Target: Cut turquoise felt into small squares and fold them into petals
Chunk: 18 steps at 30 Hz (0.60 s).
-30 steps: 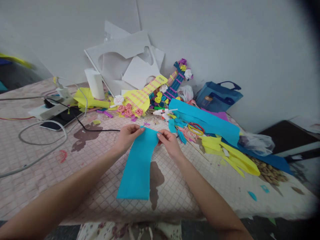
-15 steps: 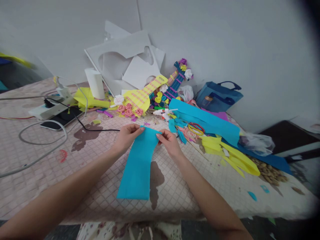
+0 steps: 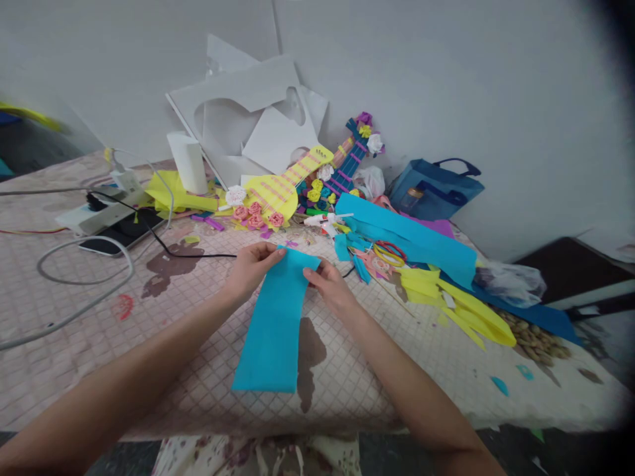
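A strip of blue crepe paper (image 3: 272, 330) runs from my hands down toward the table's front edge. My left hand (image 3: 254, 264) pinches its far left corner between thumb and fingers. At the far right edge, my right hand (image 3: 328, 281) has its thumb on top and its fingers behind the paper. Just beyond my hands lies a white hot glue gun (image 3: 322, 221). A yellow paper guitar (image 3: 272, 195) with pink and white paper flowers leans behind it, beside a dark blue guitar (image 3: 347, 168).
At the left are a power strip (image 3: 94, 218), a phone (image 3: 122, 233) and looping cables. More blue crepe paper (image 3: 411, 235), yellow strips (image 3: 466, 311), a blue bag (image 3: 431, 188) and peanuts (image 3: 536, 337) lie right. White cut-out foam boards (image 3: 238, 86) lean on the wall.
My right hand has slid slightly left and down along the edge of the crepe paper, leaving its far right corner uncovered. My left hand keeps its hold.
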### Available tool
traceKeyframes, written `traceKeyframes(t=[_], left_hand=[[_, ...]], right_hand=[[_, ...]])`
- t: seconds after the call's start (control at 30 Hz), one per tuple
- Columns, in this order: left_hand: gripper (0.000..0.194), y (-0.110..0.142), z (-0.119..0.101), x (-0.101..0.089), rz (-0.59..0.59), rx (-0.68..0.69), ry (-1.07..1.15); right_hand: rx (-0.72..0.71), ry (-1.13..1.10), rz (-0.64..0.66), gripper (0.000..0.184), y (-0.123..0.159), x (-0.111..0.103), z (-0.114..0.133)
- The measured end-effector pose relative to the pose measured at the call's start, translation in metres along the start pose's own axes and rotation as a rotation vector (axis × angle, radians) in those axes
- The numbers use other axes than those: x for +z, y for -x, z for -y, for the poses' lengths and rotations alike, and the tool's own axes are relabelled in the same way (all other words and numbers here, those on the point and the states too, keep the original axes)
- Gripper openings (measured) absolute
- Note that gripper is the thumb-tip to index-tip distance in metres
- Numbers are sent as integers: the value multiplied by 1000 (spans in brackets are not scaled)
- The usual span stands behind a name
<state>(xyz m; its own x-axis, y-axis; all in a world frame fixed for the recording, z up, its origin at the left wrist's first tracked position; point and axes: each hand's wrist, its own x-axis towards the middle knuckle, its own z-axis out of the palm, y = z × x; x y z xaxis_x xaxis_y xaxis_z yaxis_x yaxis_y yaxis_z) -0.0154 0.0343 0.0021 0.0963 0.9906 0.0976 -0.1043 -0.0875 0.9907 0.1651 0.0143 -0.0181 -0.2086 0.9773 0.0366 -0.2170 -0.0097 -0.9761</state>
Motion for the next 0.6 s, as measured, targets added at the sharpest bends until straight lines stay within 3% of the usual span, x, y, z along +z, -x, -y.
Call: traceKeyframes(t=[0.43, 0.6], left_hand=[[36, -2, -1, -3, -28, -57, 41], [37, -2, 1, -3, 54, -128, 27]], right_hand=[[27, 79, -8, 31, 1, 6, -9], [7, 111, -58, 32, 1, 5, -5]])
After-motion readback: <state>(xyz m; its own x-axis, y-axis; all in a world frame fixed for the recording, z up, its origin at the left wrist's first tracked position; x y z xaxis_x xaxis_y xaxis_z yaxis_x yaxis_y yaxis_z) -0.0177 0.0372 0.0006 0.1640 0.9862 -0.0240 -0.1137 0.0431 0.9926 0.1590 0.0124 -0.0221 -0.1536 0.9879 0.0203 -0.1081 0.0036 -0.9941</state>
